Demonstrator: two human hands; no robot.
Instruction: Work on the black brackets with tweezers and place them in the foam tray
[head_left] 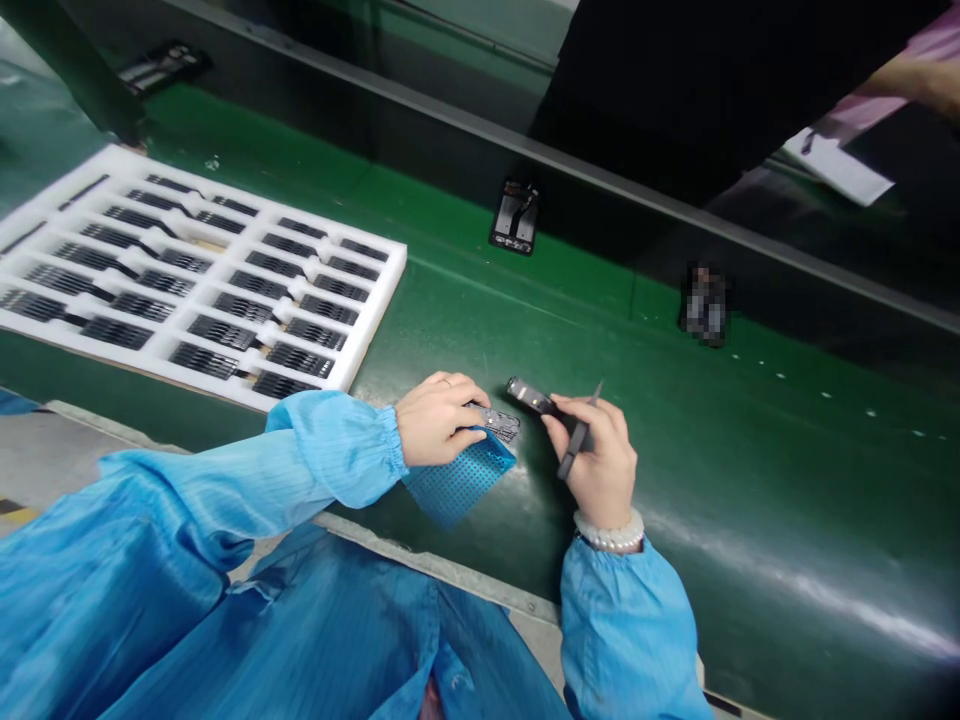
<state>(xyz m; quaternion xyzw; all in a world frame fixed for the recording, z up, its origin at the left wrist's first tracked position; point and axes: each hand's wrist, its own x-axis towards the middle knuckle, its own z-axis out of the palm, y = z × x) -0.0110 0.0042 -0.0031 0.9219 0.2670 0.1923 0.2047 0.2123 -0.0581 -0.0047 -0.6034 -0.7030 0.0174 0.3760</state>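
Note:
Near the front edge of the green work surface, my left hand (pixel 442 418) lies with its fingers closed over a phone-like assembly (pixel 501 424) with a dark frame and exposed inner parts. A blue dotted sheet (pixel 457 485) spreads beneath that hand and the assembly. To its right, my right hand (pixel 600 460) pinches a small dark flat part (pixel 531 396) with light spots between thumb and index finger. Dark tweezers (pixel 576 445) also rest in the right hand, lying across the fingers. The dark part's end is close to the assembly but apart from it.
A white foam tray (pixel 379 290) with many rows of black flat parts stands at the left. Opened phone-like units lie at the back: one (pixel 516 215) in the middle, one (pixel 165 66) at far left, one blurred (pixel 705 305) at right. A person's arm (pixel 911 80) shows upper right.

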